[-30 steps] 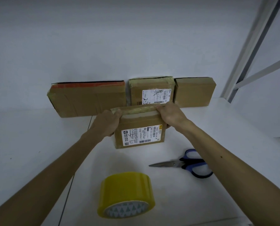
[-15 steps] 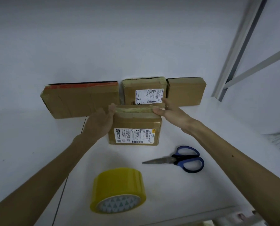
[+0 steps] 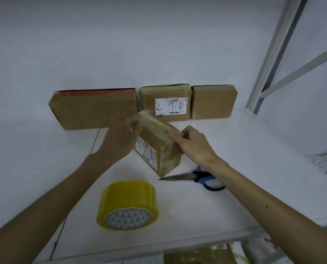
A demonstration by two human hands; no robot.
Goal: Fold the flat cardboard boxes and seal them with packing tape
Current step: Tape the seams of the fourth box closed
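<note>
Got the small box (image 3: 159,149) clamped between both hands, sitting cornerwise to me with the label side facing left. My left hand (image 3: 120,138) is wrapped over its far top corner (bit blurry there), and my right hand (image 3: 194,144) has its fingers curled onto the taped top edge at the near right. The box's bottom corner is just beside the scissors (image 3: 202,178) blade. The tape roll (image 3: 128,204) sits on the table (image 3: 254,168) nearer me, and a row of boxes (image 3: 166,103) stands at the wall.
</note>
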